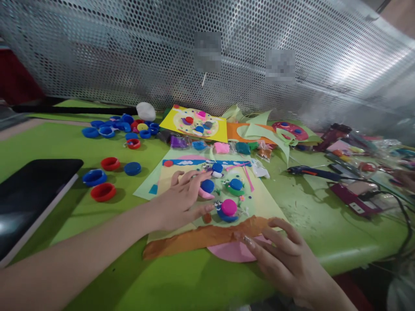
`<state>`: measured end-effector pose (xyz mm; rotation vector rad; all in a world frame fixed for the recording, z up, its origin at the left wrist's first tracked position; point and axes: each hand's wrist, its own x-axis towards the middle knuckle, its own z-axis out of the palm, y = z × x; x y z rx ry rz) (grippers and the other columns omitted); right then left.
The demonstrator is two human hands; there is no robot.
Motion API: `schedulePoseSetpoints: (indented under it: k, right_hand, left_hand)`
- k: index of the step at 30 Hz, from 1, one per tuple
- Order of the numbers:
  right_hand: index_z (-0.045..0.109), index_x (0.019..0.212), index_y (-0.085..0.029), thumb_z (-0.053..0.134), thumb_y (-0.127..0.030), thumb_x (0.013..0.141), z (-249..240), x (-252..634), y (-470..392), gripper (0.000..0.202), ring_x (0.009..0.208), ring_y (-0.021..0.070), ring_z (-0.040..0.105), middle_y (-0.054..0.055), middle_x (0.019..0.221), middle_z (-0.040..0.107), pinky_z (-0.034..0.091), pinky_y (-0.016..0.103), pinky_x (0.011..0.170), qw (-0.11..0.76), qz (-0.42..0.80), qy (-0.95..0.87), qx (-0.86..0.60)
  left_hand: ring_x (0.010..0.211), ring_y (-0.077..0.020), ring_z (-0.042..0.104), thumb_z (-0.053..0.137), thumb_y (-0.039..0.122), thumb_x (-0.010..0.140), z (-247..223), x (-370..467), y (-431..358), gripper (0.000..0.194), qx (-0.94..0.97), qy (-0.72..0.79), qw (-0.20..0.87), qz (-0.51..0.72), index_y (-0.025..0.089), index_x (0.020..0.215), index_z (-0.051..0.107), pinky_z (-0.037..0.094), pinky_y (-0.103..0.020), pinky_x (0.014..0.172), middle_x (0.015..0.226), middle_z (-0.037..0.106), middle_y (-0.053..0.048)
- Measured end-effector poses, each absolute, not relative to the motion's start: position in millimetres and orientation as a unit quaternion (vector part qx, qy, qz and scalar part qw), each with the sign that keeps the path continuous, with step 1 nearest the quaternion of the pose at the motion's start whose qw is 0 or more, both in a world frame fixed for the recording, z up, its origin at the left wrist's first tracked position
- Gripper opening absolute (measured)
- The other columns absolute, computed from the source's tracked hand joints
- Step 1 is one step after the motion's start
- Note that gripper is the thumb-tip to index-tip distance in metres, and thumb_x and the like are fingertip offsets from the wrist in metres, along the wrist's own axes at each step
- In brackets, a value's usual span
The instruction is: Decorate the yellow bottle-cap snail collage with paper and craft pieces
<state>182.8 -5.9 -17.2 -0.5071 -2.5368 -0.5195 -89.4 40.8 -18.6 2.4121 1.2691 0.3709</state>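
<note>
**Light fingertips, steady paper**

Taking the paper picture (261, 201) as the clock's centre, see it lying flat on the green table (324, 233), with an orange strip (194, 239) across its 6 o'clock edge and pink paper (231, 252) poking out below. Find the left hand (177, 203) at 9 o'clock, reaching in with fingers apart and gripping nothing visible, near the pink-capped snail (229, 207) and the blue cap (207, 186). Find the right hand (292, 255) at 5 o'clock, fingers loosely bent and parted over the strip's end, with nothing seen between them. Cannot tell whether either presses down.

For good handling, keep the left wrist raised and touch only bare paper between the raised pieces, so as not to knock the small eyes and dots. Steady the sheet at its edge with flat pads rather than nails, and smooth the strip outward in short strokes, since thin paper probably creases easily. Mind the glue gun (313, 172) at 2 o'clock; keep sleeves and cord well away from the sheet.
</note>
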Motion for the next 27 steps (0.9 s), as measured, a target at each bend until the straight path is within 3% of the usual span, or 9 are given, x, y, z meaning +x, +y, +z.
schedulePoseSetpoints:
  k: [5,8,11,18,27]
  right_hand:
    - [0.053,0.12,-0.015,0.043,-0.003,0.083,-21,186,-9,0.04,0.08,0.017,0.054,0.004,0.08,0.063,0.045,0.039,0.084,0.267,-0.172,-0.926,-0.204]
    - [0.039,0.133,-0.012,0.045,-0.001,0.079,-23,183,-9,0.055,0.082,0.0188,0.055,0.007,0.085,0.06,0.047,0.039,0.076,0.313,-0.148,-0.909,-0.232]
    - [0.03,0.138,-0.013,0.045,-0.002,0.08,-22,178,-9,0.061,0.089,0.0209,0.055,0.01,0.093,0.06,0.048,0.041,0.078,0.323,-0.108,-0.908,-0.245]
    - [0.049,0.12,-0.011,0.044,-0.004,0.081,-15,169,-10,0.04,0.088,0.0208,0.054,0.01,0.089,0.057,0.049,0.038,0.079,0.29,-0.068,-0.923,-0.243]
    - [0.048,0.125,-0.015,0.047,-0.006,0.082,-21,174,-9,0.044,0.075,0.0174,0.053,0.006,0.081,0.053,0.051,0.038,0.074,0.294,-0.092,-0.914,-0.263]
  left_hand:
    - [0.138,-0.0235,0.008,0.032,0.052,0.091,-18,-89,40,0.067,0.86,0.455,0.189,0.131,0.012,0.141,0.01,0.008,-0.049,0.107,0.131,0.05,-0.015]
    - [0.137,-0.0231,0.01,0.032,0.052,0.091,-18,-88,40,0.066,0.861,0.454,0.182,0.136,0.013,0.14,0.013,0.009,-0.048,0.106,0.13,0.051,-0.015]
    - [0.137,-0.0229,0.01,0.032,0.051,0.091,-19,-88,40,0.064,0.864,0.449,0.181,0.142,0.015,0.14,0.013,0.009,-0.049,0.106,0.129,0.052,-0.014]
    - [0.138,-0.0227,0.008,0.033,0.052,0.091,-20,-88,41,0.065,0.862,0.451,0.185,0.141,0.014,0.14,0.013,0.006,-0.049,0.106,0.125,0.056,-0.013]
    - [0.137,-0.0227,0.01,0.031,0.052,0.091,-15,-87,39,0.062,0.862,0.45,0.187,0.139,0.015,0.139,0.015,0.01,-0.05,0.106,0.131,0.05,-0.014]
